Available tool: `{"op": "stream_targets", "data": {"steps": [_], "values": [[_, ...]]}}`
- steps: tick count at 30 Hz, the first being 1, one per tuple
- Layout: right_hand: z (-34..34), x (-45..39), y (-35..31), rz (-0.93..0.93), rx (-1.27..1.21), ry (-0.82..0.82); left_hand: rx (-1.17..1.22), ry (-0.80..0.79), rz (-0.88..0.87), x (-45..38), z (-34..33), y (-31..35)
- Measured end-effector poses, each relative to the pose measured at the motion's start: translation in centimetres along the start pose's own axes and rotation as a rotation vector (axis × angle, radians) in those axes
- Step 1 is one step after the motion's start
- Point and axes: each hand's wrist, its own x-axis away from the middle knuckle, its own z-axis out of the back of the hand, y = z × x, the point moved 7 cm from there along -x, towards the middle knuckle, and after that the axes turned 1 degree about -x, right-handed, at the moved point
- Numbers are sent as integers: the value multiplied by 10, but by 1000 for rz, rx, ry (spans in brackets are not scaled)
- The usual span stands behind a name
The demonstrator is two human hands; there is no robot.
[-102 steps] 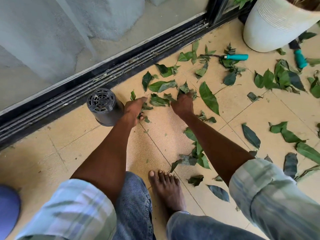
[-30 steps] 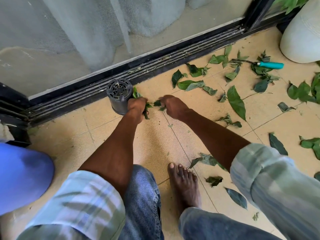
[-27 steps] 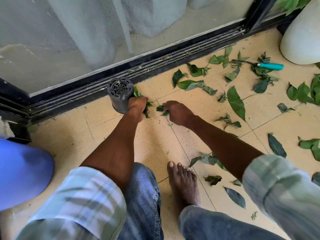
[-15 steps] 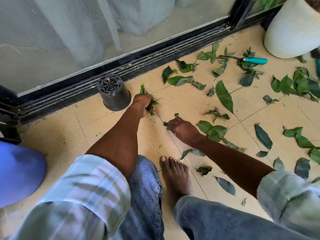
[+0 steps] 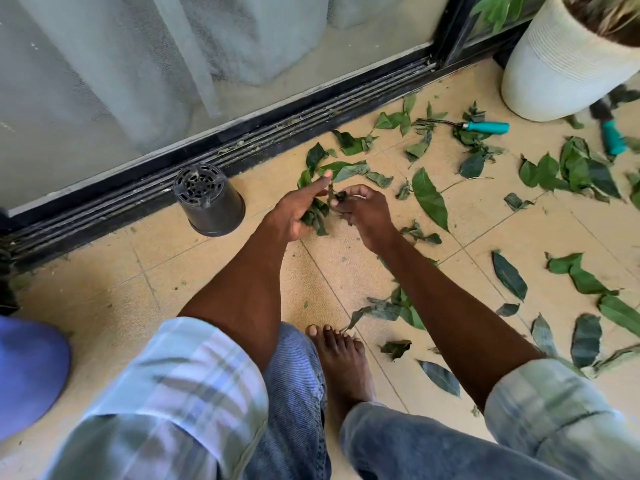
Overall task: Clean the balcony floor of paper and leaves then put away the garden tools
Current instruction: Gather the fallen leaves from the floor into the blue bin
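Note:
Green leaves (image 5: 429, 199) lie scattered over the tan tiled balcony floor (image 5: 104, 289), mostly to the right. My left hand (image 5: 294, 213) is raised off the floor, palm turned up, and holds a bunch of gathered leaves (image 5: 316, 216). My right hand (image 5: 360, 209) meets it from the right and pinches small leaf bits at its fingertips. A teal-handled garden tool (image 5: 485, 126) lies among leaves at the back right. A second teal-handled tool (image 5: 611, 136) lies beside the white planter.
An upturned black plastic pot (image 5: 207, 199) stands left of my hands by the black sliding-door track (image 5: 242, 140). A large white ribbed planter (image 5: 561, 64) fills the back right corner. A blue object (image 5: 27, 368) sits at the left edge. My bare foot (image 5: 341, 362) stands on the tiles.
Both hands have lifted off the floor and come together; the right hand brought picked-up bits to the left hand's bunch. The view shifted slightly.

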Motion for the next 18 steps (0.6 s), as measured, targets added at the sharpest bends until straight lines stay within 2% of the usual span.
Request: {"op": "stream_targets", "data": {"steps": [2, 6, 7, 10, 11, 12, 14, 15, 18], "values": [[-10, -4, -2, 17, 42, 20, -23, -82, 7, 1, -15, -2], [-17, -6, -3, 99, 300, 114, 71, -40, 16, -5, -14, -6], [-16, -7, -1, 84, 315, 100, 93, -23, 16, -6, -13, -6], [-3, -16, 6, -98, 218, -103, 122, 62, -16, -11, -4, -5], [6, -21, 5, -92, 210, -123, 144, 106, -22, -11, 1, -5], [18, -25, 1, -21, 291, -87, 169, 151, -24, -13, 7, -6], [36, -28, -2, 186, 708, 16, 186, 211, -24, -17, 16, -7], [33, -26, 8, 268, 925, -13, 181, 226, -24, -19, 19, -8], [13, -5, 62, 413, 1426, -311, 147, 235, -27, -28, 19, -11]]}}
